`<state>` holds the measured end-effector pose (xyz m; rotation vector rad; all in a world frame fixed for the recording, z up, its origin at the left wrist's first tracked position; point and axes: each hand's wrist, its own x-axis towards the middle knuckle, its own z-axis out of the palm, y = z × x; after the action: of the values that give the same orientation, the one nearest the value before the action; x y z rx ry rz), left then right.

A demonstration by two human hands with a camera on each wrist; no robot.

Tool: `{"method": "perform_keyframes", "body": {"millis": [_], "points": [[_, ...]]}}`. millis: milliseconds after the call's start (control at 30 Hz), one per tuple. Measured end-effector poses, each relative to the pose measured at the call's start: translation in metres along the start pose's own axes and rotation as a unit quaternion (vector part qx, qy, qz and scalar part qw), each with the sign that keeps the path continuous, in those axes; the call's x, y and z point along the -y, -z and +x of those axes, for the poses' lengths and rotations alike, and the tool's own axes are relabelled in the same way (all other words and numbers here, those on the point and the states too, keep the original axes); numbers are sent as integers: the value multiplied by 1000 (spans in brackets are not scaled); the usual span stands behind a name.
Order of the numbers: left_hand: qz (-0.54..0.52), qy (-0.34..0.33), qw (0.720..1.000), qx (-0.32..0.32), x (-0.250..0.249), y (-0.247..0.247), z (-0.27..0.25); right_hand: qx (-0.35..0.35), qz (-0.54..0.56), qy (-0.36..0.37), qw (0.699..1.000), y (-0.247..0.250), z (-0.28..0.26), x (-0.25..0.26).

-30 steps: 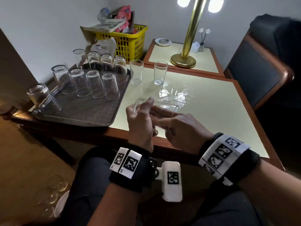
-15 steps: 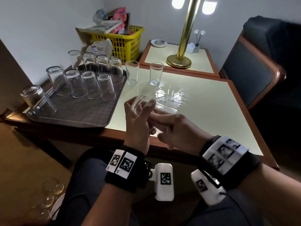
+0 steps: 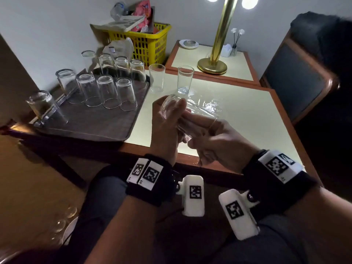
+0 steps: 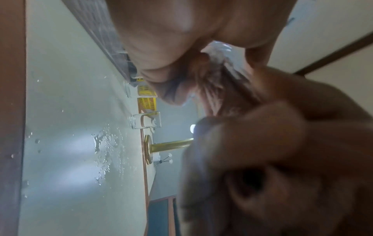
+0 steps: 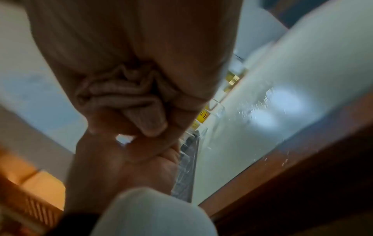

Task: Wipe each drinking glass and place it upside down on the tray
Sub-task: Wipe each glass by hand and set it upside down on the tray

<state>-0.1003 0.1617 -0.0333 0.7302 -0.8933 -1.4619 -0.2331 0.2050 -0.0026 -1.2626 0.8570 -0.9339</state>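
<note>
1. A clear drinking glass (image 3: 182,115) is held on its side above the near edge of the bench (image 3: 247,115), base toward the tray (image 3: 99,122) and mouth toward the right.
2. The base end of that glass is gripped by the left hand (image 3: 166,128), fingers curled round it; the grip is closed on the glass.
3. The mouth end is taken by the right hand (image 3: 217,141), whose fingers (image 3: 198,121) are seen through the wall, reaching inside the glass; this grip too is closed on it. No cloth can be made out in the blurred wrist views.
4. Water droplets (image 3: 209,106) are scattered on the bench just beyond the held glass.
5. Left of the held glass, nine upside-down glasses (image 3: 106,92) are carried on the tray: one (image 3: 45,106) alone at its left edge, the rest in two rows at its far end.
6. Two upright glasses (image 3: 157,78) stand on the bench just right of the tray's far corner, beyond the held glass.
7. Beyond the tray, a yellow basket (image 3: 148,44) is filled with packets and papers.
</note>
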Motion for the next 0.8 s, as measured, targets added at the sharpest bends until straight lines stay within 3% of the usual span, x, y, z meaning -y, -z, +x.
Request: {"method": "perform_keyframes", "body": {"millis": [33, 100, 133, 167, 200, 267, 333, 367, 400, 433, 500, 533, 567, 633, 667, 733, 767, 800], "points": [[32, 28, 999, -11, -1, 0, 2, -19, -90, 25, 995, 2, -2, 1], [85, 85, 991, -66, 1, 0, 5, -51, -326, 73, 941, 2, 2, -4], [84, 97, 988, -88, 3, 0, 5, -58, -396, 82, 913, 2, 4, -9], [68, 96, 988, -97, 5, 1, 4, -65, -408, 80, 907, 3, 4, -10], [46, 77, 992, -91, 7, 1, 2, -63, -364, 65, 927, 3, 4, -12], [3, 26, 998, -52, 7, 1, -3, -22, -155, 1, 988, 0, 5, -10], [-7, -1, 1000, -20, 5, 2, -1, -2, 1, -15, 1000, 2, 1, -5], [5, 9, 1000, -13, 4, 1, 1, 5, 25, -18, 1000, 5, 1, -3], [31, 34, 999, -20, 1, 0, 3, -7, -24, -5, 1000, 8, 0, -3], [61, 64, 995, -37, -1, -1, 5, -24, -154, 29, 987, 10, -1, -4], [81, 106, 989, -59, -1, -3, 5, -51, -453, 82, 886, 6, 2, -8], [67, 110, 990, -63, 0, -4, 4, -55, -519, 110, 846, 6, 2, -12], [45, 93, 993, -61, 1, -4, 2, -48, -496, 121, 858, 7, 3, -15], [3, 36, 998, -42, 3, -4, -1, -21, -280, 55, 958, 3, 7, -11], [-15, 19, 999, -27, 3, -3, -3, -4, -172, 23, 985, 1, 4, -5], [-44, 9, 999, 11, -1, -1, -2, 7, -48, -9, 999, 4, -2, 6], [-35, 26, 999, 20, -3, -1, -1, -7, -72, 0, 997, 6, -5, 8], [-6, 51, 998, 19, -6, -2, 0, -21, -166, 41, 985, 6, -7, 10]]}}
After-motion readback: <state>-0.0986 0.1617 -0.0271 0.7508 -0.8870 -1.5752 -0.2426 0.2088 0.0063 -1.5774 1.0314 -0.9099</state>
